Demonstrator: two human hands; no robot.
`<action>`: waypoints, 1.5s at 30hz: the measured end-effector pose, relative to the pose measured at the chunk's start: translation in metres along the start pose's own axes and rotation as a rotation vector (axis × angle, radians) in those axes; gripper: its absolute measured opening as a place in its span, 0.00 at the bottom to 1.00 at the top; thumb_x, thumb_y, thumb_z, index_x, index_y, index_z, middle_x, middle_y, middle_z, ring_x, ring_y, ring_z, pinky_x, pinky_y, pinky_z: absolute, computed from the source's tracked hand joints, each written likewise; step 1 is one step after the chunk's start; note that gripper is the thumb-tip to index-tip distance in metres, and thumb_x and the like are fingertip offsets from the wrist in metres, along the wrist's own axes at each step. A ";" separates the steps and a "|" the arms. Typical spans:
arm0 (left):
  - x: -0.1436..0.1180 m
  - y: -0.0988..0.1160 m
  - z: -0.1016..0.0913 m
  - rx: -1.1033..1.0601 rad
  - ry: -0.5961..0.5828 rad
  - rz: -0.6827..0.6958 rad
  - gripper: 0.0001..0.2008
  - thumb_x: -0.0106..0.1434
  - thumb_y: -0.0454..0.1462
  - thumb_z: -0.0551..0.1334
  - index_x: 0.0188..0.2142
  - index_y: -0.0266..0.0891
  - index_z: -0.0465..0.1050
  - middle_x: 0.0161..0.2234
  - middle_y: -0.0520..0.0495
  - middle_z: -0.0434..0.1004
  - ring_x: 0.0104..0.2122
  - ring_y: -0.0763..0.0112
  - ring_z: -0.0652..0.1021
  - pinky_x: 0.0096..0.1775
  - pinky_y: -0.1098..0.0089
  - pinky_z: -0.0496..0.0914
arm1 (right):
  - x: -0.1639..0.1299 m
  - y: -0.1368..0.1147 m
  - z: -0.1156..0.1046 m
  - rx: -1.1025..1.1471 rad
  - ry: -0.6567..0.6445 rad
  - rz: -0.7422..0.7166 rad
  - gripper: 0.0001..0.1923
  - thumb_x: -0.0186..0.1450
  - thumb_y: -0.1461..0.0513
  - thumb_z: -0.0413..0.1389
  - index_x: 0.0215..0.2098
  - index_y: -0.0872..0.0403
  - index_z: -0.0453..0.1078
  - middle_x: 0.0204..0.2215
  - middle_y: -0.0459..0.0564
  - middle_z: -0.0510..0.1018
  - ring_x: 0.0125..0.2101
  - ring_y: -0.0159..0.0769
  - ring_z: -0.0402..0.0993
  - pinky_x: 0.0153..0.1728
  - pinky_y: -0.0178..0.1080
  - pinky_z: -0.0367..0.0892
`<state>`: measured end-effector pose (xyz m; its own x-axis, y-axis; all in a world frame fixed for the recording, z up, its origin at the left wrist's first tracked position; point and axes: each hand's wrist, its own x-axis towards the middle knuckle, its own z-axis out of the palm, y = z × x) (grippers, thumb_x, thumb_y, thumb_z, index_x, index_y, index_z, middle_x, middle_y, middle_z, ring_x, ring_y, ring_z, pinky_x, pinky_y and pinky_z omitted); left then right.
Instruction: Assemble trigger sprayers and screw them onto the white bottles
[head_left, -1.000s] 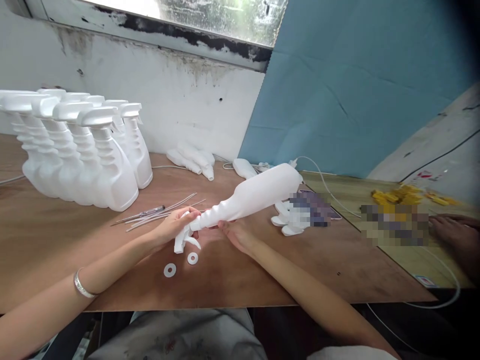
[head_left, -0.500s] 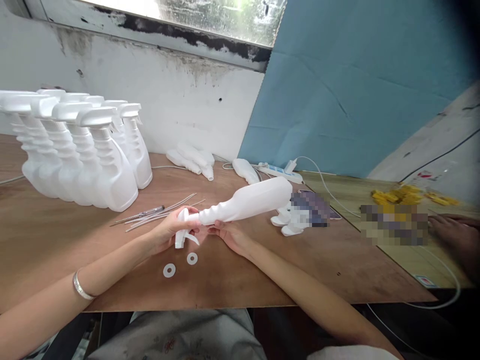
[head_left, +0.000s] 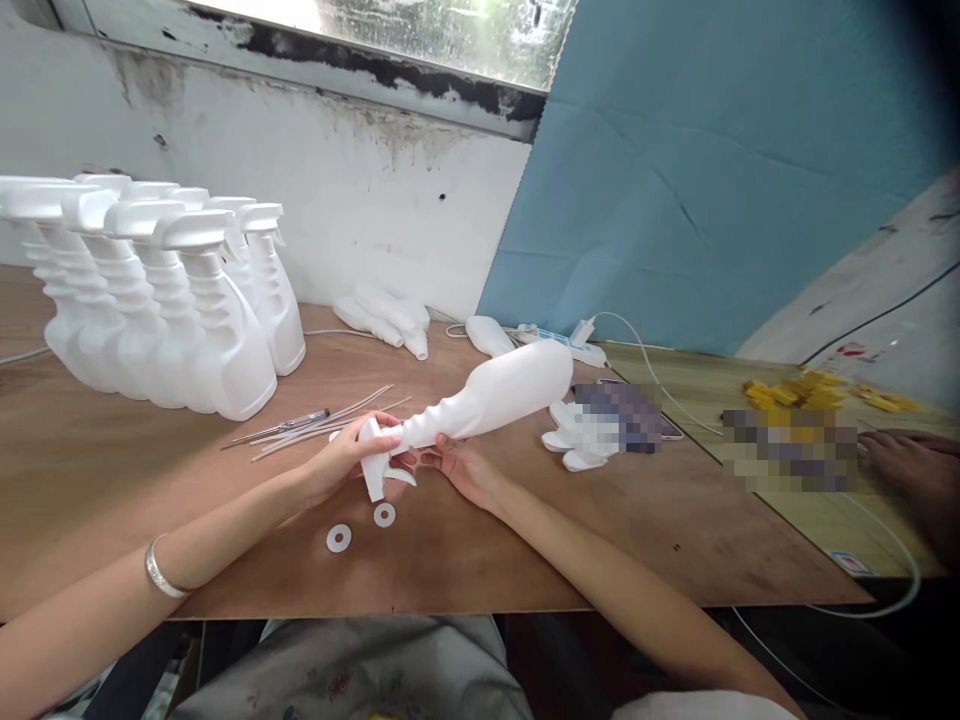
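- Spray bottle (head_left: 495, 395), white, held tilted above the wooden table (head_left: 112, 480) at frame centre (base up-right, neck down-left).
- Finished bottles (head_left: 187, 310) stand clustered at left.
- Right hand (head_left: 461, 470) grasps the ribbed neck from below.
- Left hand (head_left: 349, 455) grips the trigger head (head_left: 375, 460).
- Two white washers (head_left: 360, 527) lie just below.

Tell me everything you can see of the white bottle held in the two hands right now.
The white spray bottle looks like matte opaque plastic, with a broad flat-sided body, a ribbed neck and a white trigger head at its lower end. It is tilted, base raised toward the right, head low near the table. The left hand wraps the trigger head; the right hand holds the ribbed neck from below. Two white washers lie on the table just under it, apart from it.
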<state>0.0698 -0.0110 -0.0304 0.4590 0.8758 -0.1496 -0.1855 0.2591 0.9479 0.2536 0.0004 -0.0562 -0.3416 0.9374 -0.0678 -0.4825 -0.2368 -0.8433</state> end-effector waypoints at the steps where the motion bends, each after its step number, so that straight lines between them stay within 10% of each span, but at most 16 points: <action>1: 0.000 0.000 0.000 0.001 -0.003 -0.011 0.22 0.52 0.45 0.63 0.42 0.35 0.60 0.29 0.43 0.76 0.32 0.60 0.77 0.37 0.60 0.69 | 0.000 0.000 0.000 0.007 0.008 -0.001 0.18 0.42 0.60 0.67 0.31 0.53 0.71 0.25 0.43 0.76 0.27 0.29 0.70 0.29 0.33 0.64; 9: -0.002 -0.001 0.001 0.217 0.114 0.112 0.30 0.40 0.39 0.71 0.42 0.40 0.60 0.32 0.50 0.73 0.33 0.62 0.76 0.37 0.63 0.69 | 0.001 0.002 -0.003 0.025 0.008 0.011 0.17 0.44 0.61 0.66 0.31 0.54 0.71 0.26 0.43 0.76 0.26 0.28 0.69 0.29 0.33 0.64; 15: -0.002 0.000 0.002 0.070 0.001 0.046 0.20 0.56 0.47 0.59 0.41 0.36 0.61 0.32 0.44 0.76 0.36 0.61 0.76 0.40 0.60 0.68 | 0.003 0.004 -0.006 0.029 0.011 0.004 0.16 0.45 0.60 0.65 0.32 0.53 0.71 0.27 0.43 0.76 0.27 0.29 0.70 0.29 0.34 0.64; 36: -0.003 0.000 0.002 0.535 0.154 0.233 0.21 0.48 0.46 0.66 0.39 0.36 0.71 0.34 0.48 0.74 0.30 0.67 0.73 0.30 0.73 0.65 | 0.000 0.004 0.005 -0.039 0.109 -0.050 0.15 0.47 0.61 0.64 0.33 0.55 0.70 0.30 0.47 0.76 0.26 0.28 0.68 0.28 0.32 0.64; 45: -0.002 -0.004 0.005 -0.099 -0.069 -0.067 0.22 0.58 0.44 0.57 0.47 0.30 0.67 0.41 0.37 0.74 0.41 0.59 0.74 0.46 0.63 0.66 | 0.001 0.004 0.002 -0.054 0.041 -0.066 0.10 0.50 0.60 0.62 0.28 0.56 0.69 0.25 0.44 0.74 0.22 0.26 0.66 0.26 0.32 0.62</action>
<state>0.0741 -0.0154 -0.0323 0.5311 0.8261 -0.1884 -0.2360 0.3578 0.9035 0.2502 -0.0003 -0.0586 -0.2764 0.9605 -0.0318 -0.4586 -0.1609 -0.8739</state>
